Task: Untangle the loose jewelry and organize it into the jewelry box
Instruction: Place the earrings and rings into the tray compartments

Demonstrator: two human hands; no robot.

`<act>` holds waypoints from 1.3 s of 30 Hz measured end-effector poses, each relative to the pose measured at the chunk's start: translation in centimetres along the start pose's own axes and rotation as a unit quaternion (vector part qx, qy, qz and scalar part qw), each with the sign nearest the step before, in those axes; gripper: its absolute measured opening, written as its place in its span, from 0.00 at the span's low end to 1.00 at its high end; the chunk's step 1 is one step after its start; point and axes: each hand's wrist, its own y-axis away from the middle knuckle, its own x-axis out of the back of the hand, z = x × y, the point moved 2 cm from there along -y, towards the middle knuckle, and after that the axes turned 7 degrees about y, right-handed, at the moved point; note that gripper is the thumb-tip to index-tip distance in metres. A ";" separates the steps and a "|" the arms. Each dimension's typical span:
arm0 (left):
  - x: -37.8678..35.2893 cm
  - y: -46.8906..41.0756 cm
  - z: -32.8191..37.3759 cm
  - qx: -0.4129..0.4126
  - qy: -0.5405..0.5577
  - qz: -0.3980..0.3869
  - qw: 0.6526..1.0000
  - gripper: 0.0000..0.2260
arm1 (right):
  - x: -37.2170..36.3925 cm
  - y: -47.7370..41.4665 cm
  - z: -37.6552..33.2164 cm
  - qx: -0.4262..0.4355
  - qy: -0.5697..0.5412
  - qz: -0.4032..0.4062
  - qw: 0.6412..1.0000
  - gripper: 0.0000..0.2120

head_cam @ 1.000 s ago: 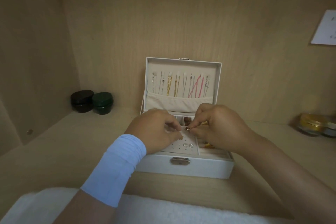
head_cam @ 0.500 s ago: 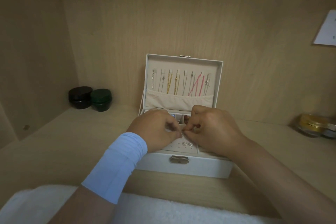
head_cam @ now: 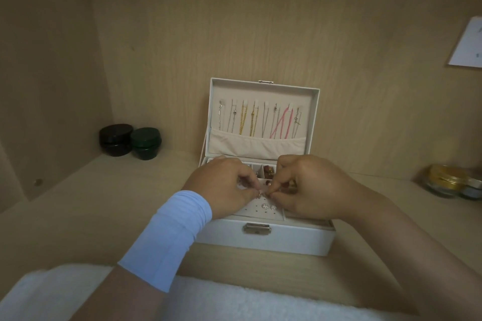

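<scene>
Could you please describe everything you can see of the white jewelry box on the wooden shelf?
The white rectangular jewelry box, seemingly leatherette, sits on the wooden shelf, its lid open and upright. Silver, gold and pink chains hang on the lid's beige lining above a fabric pocket. A metal latch sits on the front wall. The tray's perforated pad holds two sparkly studs. The left hand and right hand pinch a small shiny piece over the tray; whether they touch the box is unclear.

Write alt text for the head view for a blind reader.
The left hand and right hand pinch a jewelry piece over an open white jewelry box on a wooden shelf. Chains hang inside its lid; a black jar and a green jar stand at left.
</scene>
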 end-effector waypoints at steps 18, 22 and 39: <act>0.4 0.3 3.0 -0.017 0.009 0.041 0.999 0.05 | 3.2 2.9 5.4 -0.136 -0.194 0.054 0.970 0.05; -0.9 -1.5 7.2 -0.054 0.012 0.042 0.998 0.06 | 3.8 6.7 10.5 -0.210 -0.144 0.033 0.966 0.04; -15.0 -11.6 14.0 0.009 -0.142 -0.222 0.965 0.14 | -2.7 11.0 15.7 -0.322 -0.118 -0.057 0.937 0.12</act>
